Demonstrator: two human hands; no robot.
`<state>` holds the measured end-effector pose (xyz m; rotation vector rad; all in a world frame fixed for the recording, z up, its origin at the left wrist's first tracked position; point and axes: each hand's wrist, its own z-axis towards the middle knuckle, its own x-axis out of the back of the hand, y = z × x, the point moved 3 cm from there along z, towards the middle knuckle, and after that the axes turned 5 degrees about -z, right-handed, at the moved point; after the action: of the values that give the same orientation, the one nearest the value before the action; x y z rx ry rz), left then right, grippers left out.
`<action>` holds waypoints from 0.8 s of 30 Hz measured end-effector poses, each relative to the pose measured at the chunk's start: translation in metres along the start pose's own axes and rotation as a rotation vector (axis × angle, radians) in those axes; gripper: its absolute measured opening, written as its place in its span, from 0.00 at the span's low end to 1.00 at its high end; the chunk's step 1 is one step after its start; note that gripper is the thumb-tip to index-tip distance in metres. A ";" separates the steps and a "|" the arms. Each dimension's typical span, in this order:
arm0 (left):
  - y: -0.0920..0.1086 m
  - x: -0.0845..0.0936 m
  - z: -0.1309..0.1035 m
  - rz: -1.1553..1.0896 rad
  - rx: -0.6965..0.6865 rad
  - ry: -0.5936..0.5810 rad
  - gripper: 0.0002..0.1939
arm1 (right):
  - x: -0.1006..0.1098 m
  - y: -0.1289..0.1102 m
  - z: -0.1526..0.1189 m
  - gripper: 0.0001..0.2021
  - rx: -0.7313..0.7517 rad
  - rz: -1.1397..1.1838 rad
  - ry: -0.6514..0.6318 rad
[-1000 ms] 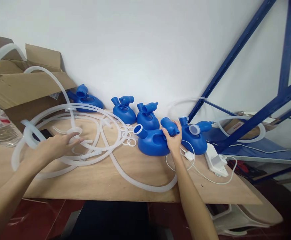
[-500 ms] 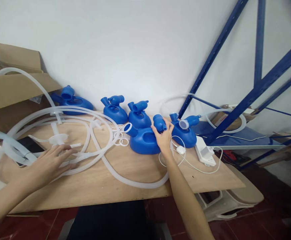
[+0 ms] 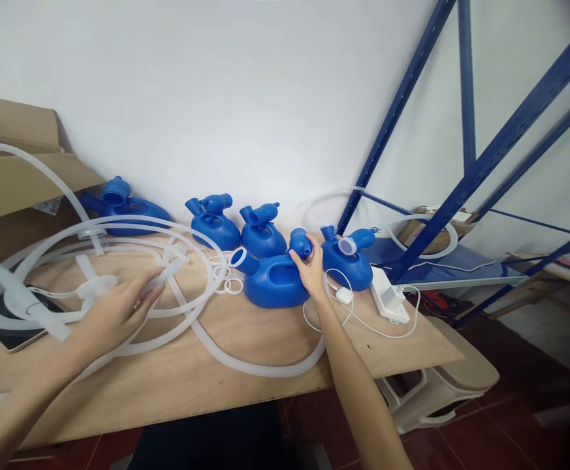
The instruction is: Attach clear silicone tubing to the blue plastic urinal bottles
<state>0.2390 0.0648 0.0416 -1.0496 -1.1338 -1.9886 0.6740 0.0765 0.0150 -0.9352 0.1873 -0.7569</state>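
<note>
Moved the left hand [image 3: 125, 305] since half a second ago, from beside the white disc fitting [image 3: 97, 287] to a short translucent tube end [image 3: 169, 269], now pinched in its grip. Kept the right hand [image 3: 310, 262] wrapped round a blue nozzle cap [image 3: 300, 242] at the right end of the nearest blue bottle [image 3: 269, 294]; can't judge the contact between cap and bottle. Can see that bottle upright on the tabletop [image 3: 265, 336], spout leftward, behind a curving translucent hose [image 3: 275, 370] and just left of another blue bottle [image 3: 348, 269].
</note>
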 end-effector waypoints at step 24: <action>0.203 -0.059 0.089 -0.133 -0.410 -0.158 0.22 | 0.000 -0.041 -0.003 0.38 -0.139 0.619 0.162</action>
<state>0.4605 0.0607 0.1003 -1.3888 -0.9117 -2.3415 0.6519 0.0601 0.0455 -0.8792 0.6457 -0.2450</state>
